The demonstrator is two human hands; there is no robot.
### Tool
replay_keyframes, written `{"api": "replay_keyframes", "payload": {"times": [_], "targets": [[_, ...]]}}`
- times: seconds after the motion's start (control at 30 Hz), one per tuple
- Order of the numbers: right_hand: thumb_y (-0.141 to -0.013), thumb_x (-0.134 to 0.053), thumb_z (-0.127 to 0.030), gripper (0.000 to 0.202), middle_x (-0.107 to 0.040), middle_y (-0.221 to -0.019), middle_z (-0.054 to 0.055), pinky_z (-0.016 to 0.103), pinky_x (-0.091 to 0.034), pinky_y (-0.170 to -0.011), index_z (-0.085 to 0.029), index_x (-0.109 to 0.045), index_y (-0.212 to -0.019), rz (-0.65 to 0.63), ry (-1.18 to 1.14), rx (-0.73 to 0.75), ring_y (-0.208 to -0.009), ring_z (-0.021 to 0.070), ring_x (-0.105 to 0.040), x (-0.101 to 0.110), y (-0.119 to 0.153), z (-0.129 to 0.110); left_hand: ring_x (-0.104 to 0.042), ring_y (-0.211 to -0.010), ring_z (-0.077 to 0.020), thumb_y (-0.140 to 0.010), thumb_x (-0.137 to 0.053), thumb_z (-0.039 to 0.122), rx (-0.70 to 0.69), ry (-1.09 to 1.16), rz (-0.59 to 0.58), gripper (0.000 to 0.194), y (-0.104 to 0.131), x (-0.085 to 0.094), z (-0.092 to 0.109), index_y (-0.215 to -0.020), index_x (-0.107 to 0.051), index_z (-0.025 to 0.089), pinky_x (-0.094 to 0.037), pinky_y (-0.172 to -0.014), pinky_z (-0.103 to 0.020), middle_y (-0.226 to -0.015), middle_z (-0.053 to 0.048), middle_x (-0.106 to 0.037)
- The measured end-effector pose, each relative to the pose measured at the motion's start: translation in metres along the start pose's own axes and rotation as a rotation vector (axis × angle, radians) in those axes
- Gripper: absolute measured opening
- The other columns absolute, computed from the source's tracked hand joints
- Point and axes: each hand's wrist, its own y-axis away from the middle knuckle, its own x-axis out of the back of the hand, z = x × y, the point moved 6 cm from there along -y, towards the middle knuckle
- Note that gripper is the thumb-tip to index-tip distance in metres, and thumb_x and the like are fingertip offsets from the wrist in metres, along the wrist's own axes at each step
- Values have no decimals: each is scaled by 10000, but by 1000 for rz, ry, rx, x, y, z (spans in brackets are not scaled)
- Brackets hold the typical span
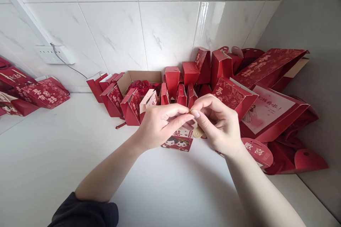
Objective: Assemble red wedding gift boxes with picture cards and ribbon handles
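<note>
My left hand (163,125) and my right hand (218,120) meet fingertip to fingertip above the white table. Both are closed in a pinch. A tiny gold-coloured piece (190,112) shows between the fingertips; its kind is too small to tell. Below my right thumb hangs the rounded end of a tan strap (197,132) with a small hole, its other part hidden by the right hand. Under the hands lies a flat red card (178,143) printed with cartoon faces, partly covered by fingers.
Red gift boxes (173,78) stand in rows against the tiled wall, around an open cardboard box (127,79) of dark red items. Larger red boxes (270,113) pile up on the right, others (48,92) on the left. A cable (66,64) runs from the wall socket (44,55).
</note>
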Motion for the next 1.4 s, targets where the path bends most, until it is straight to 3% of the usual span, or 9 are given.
{"api": "replay_keyframes", "payload": {"times": [0.3, 0.47, 0.57, 0.8, 0.97, 1.07, 1.13, 1.3, 1.4], "targets": [[-931, -619, -237, 73, -553, -884, 29, 283, -438, -580, -195, -612, -872, -12, 65, 51, -715, 129, -527, -4, -4, 13, -745, -771, -166, -953, -585, 268, 236, 186, -114, 182, 0, -3, -19, -906, -680, 120, -650, -715, -271, -807, -51, -739], [-951, -605, -336, 133, -547, -790, -9, 246, -405, -468, -216, -585, -896, -14, -69, -106, -551, 88, -482, -6, -1, 18, -722, -758, -151, -964, -568, 307, 277, 78, -178, 190, -2, 1, -17, -912, -658, 148, -621, -677, -255, -803, -34, -722], [-980, -553, -370, 149, -543, -758, -25, 222, -384, -430, -231, -582, -934, -54, -127, -144, -512, 76, -472, -6, 0, 16, -725, -745, -147, -991, -519, 322, 349, 192, -265, 190, 1, -4, -15, -917, -587, 160, -615, -672, -250, -793, -25, -712], [-940, -609, -201, 137, -629, -962, 29, 287, -514, -719, -245, -700, -1033, -98, 102, 150, -858, 148, -612, 4, -4, -6, -730, -658, -163, -1031, -426, 366, 505, 558, -426, 276, 9, -15, -17, -887, -510, 147, -607, -610, -265, -756, -48, -702], [-894, -664, -140, 111, -652, -890, 24, 290, -507, -733, -224, -707, -952, -78, 174, 237, -836, 148, -607, 7, -5, -11, -721, -638, -164, -1038, -391, 377, 506, 558, -441, 320, 6, -14, -17, -848, -499, 143, -596, -610, -274, -742, -56, -696], [-909, -646, -151, 84, -648, -869, 25, 307, -504, -736, -220, -692, -922, -84, 205, 226, -820, 156, -605, 8, -6, -10, -720, -650, -168, -1036, -375, 417, 492, 448, -431, 325, 6, -15, -17, -881, -494, 157, -584, -599, -274, -765, -50, -688], [-921, -628, -158, 81, -645, -871, 27, 315, -503, -742, -219, -680, -912, -93, 238, 212, -823, 163, -606, 8, -7, -9, -709, -671, -153, -1026, -403, 426, 425, 237, -374, 292, 5, -11, -18, -916, -494, 171, -554, -596, -246, -776, -33, -677], [-924, -632, -206, 49, -630, -882, 27, 296, -499, -702, -218, -664, -889, -124, 261, 153, -818, 161, -592, 10, -8, -4, -521, -551, -89, -1009, -459, 342, 17, -505, -201, 215, 2, 1, -9, -874, -544, 198, -390, -542, -202, -629, 34, -579], [-913, -659, -276, 79, -596, -874, 22, 263, -491, -627, -216, -659, -862, -163, 153, 25, -759, 138, -561, 9, -7, 1, -408, -500, -83, -1009, -458, 355, -143, -701, -175, 294, 4, 1, -5, -776, -553, 204, -373, -561, -204, -549, 51, -490]]}}
